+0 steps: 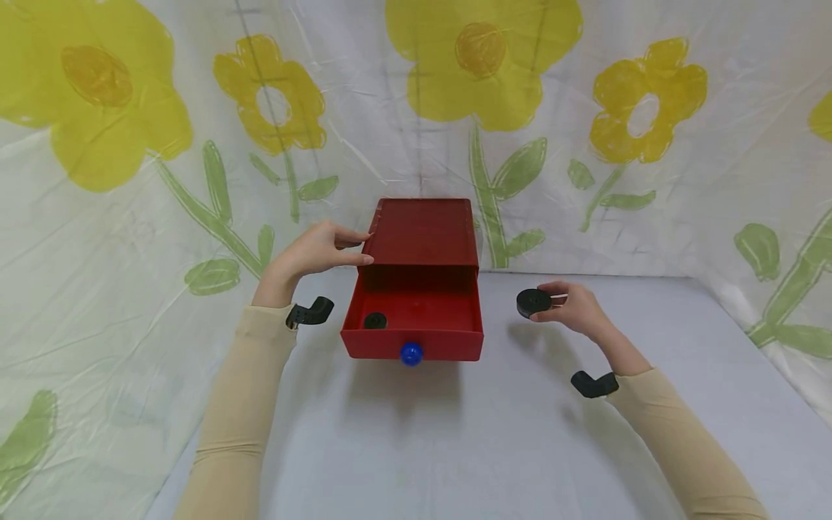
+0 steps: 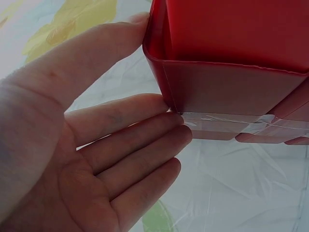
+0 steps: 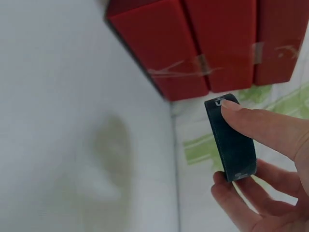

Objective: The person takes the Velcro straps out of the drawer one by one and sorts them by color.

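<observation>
In the head view a red box [image 1: 422, 231] stands at the middle with its drawer [image 1: 448, 345] pulled out and a blue knob [image 1: 411, 354] on the drawer front. A small black disc [image 1: 375, 321] lies in the drawer's front left corner. My left hand [image 1: 316, 249] touches the box's left side; the thumb and straight fingers [image 2: 140, 145] meet its edge in the left wrist view. To the right of the drawer, my right hand [image 1: 575, 309] pinches a thick black disc [image 1: 531, 303] between thumb and fingers. White marks show on that disc's rim [image 3: 231, 140] in the right wrist view.
The box stands on a pale tabletop [image 1: 507, 433]. Behind it hangs a white sheet printed with yellow flowers [image 1: 481, 50]. Clear tape [image 2: 227, 123] runs along the box's side. A black bracket sits at each wrist.
</observation>
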The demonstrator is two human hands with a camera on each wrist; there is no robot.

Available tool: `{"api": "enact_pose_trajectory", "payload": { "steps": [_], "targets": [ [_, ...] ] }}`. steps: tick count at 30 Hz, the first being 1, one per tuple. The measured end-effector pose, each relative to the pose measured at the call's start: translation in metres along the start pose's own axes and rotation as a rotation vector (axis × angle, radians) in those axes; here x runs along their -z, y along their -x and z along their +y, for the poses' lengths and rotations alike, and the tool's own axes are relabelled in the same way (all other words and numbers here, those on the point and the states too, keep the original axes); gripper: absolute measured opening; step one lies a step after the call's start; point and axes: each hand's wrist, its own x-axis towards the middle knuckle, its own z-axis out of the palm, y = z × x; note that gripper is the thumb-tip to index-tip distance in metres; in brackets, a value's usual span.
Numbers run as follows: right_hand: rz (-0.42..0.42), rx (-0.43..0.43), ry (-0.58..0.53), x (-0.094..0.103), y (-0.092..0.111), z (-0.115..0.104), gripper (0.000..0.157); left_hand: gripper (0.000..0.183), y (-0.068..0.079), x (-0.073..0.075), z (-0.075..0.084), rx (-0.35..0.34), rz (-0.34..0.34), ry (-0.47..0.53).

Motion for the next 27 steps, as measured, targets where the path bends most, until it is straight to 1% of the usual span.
{"api": "enact_pose_trajectory", "payload": {
  "steps": [10,19,27],
  "targets": [
    [-0.011,0.002,0.022,-0.014,-0.007,0.019,0.068,0.06,-0.001,0.0,-0.001,0.0,0.003,-0.014],
    [-0.015,0.003,0.01,-0.024,-0.011,0.029,0.068,0.061,-0.001,0.0,-0.001,0.007,-0.001,-0.004],
    [-0.023,-0.014,0.032,-0.034,-0.016,0.039,0.068,0.06,0.001,0.0,0.003,0.016,-0.002,-0.006]
  ]
}}
